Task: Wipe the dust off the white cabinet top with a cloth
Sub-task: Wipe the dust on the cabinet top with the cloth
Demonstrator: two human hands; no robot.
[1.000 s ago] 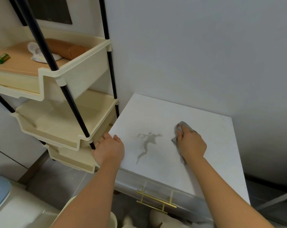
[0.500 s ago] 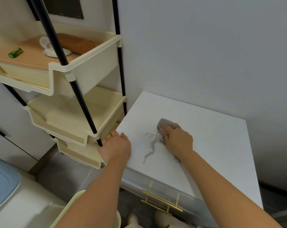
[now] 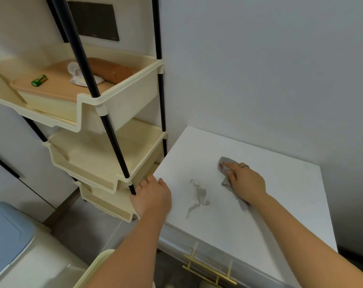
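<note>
We look down at a cream tiered rack point(image 3: 105, 163) on the left, standing just beside a low white cabinet top point(image 3: 290, 204). The left hand point(image 3: 151, 196) rests at the top's near-left edge, arm extended and fingers bent toward the edge. We cannot tell whether it grips or merely leans there. To its right a thin grey streak point(image 3: 198, 196) lies on the white surface, between the two hands. Further right, the right hand point(image 3: 247, 181) lies palm down on a grey cloth point(image 3: 225, 165), fingers straight and together, pressing it flat. The cloth pokes out past the fingertips and trails back under the wrist. We judge the wiping to be partly done. The next stroke calls for sliding the pressed cloth left and nearer, across the streak, keeping the palm flat.
</note>
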